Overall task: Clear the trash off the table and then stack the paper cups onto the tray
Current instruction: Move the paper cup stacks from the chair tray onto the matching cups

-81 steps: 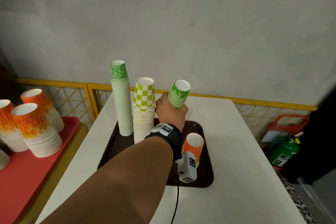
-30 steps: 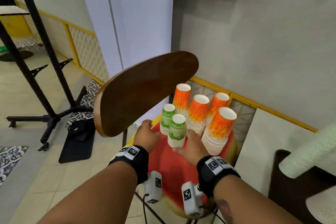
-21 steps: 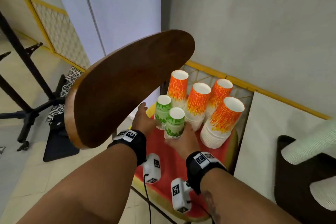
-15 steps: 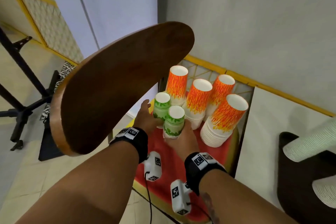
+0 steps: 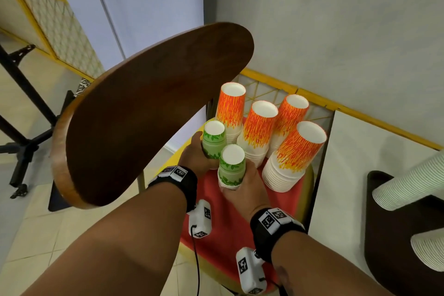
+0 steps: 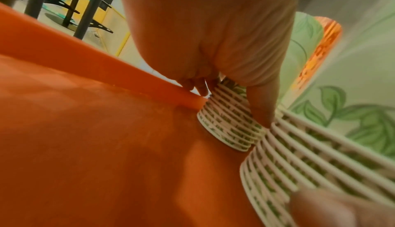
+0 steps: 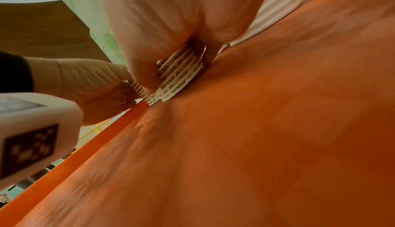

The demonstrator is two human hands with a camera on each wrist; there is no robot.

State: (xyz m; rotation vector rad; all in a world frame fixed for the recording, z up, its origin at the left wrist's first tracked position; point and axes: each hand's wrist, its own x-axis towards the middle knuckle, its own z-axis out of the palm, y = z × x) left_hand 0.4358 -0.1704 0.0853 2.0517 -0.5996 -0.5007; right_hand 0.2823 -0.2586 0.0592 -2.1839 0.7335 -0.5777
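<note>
Two short stacks of green leaf-print paper cups stand upside down on a red tray (image 5: 228, 223). My left hand (image 5: 197, 156) grips the farther green stack (image 5: 213, 139). My right hand (image 5: 245, 190) grips the nearer green stack (image 5: 231, 166). In the left wrist view the fingers (image 6: 260, 105) curl round the ribbed rims of the farther stack (image 6: 230, 122), with the nearer stack (image 6: 299, 159) beside it. In the right wrist view my thumb and fingers (image 7: 141, 61) pinch the nearer stack's rims (image 7: 177, 73) just above the red tray (image 7: 256, 137). A brown tray (image 5: 394, 247) on the white table (image 5: 360, 156) carries tall white cup stacks (image 5: 408, 190).
Several stacks of orange flame-print cups (image 5: 295, 154) crowd the red tray behind and right of the green ones. A brown wooden chair back (image 5: 144, 113) looms close on the left. A yellow rail (image 5: 336, 106) runs along the grey wall.
I turned from the table's brown tray to the red tray. Both hands reached in and closed on the two green stacks, which now stand slightly higher in view.
</note>
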